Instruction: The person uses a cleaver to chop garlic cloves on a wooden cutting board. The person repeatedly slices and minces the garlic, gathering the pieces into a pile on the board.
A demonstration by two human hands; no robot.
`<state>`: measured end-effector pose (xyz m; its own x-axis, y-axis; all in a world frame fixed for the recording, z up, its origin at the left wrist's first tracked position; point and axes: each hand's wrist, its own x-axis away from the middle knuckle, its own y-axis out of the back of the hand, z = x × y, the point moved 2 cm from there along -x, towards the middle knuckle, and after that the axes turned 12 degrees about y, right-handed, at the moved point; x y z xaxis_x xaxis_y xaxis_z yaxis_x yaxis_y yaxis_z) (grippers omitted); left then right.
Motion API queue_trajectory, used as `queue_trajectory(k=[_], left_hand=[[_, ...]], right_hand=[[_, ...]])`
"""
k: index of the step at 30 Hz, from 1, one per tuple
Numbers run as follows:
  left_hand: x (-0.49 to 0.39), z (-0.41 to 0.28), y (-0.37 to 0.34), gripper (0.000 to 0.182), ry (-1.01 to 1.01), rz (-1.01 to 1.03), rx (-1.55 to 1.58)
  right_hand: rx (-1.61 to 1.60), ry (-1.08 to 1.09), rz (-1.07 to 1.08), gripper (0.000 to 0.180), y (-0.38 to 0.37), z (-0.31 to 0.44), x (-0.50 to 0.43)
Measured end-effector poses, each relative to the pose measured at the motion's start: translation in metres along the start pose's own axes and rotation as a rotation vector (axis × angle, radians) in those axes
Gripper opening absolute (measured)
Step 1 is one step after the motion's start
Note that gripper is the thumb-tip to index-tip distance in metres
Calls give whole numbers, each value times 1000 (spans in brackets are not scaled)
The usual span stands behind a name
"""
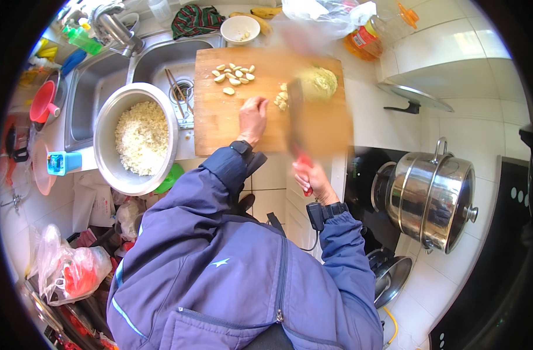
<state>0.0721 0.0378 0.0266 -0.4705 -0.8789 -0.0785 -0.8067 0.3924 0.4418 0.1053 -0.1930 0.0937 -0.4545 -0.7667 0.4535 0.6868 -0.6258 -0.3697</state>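
Note:
A wooden cutting board [231, 131] lies before me. My right hand [314, 179] grips the red handle of a cleaver [295, 109], whose blade is motion-blurred over the board. Just left of the blade are crushed garlic pieces [282, 98]; beyond it sits a pale green vegetable [321, 83], perhaps cabbage. Several peeled garlic cloves [234, 75] are spread on the board's upper left. Below them, my left hand [252, 116] rests at the board with its fingers curled; whether it holds anything cannot be seen.
Left of the board, a metal basin [101, 131] of chopped white food stands by the double sink [95, 78], which holds chopsticks [173, 87]. A white bowl [240, 29] and an oil bottle [365, 41] stand behind. A steel steamer pot [428, 197] is on the stove at right.

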Motion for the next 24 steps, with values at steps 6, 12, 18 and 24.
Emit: queue_trajectory(k=[6,12,18,24], left_hand=[[-41,26,39,21,213,-161,-61],[-78,30,32,20,22,-122,-354],[-38,19,34,13,-226,-130,-290],[42,21,26,18,52,115,-202]], right_hand=[[174,76,79,17,-12,1,-17],[228,139,36,14,-5,4,-20],[321,169,-15,16,9,0,-15],[704,262,-107,28,30,-21,-12]])
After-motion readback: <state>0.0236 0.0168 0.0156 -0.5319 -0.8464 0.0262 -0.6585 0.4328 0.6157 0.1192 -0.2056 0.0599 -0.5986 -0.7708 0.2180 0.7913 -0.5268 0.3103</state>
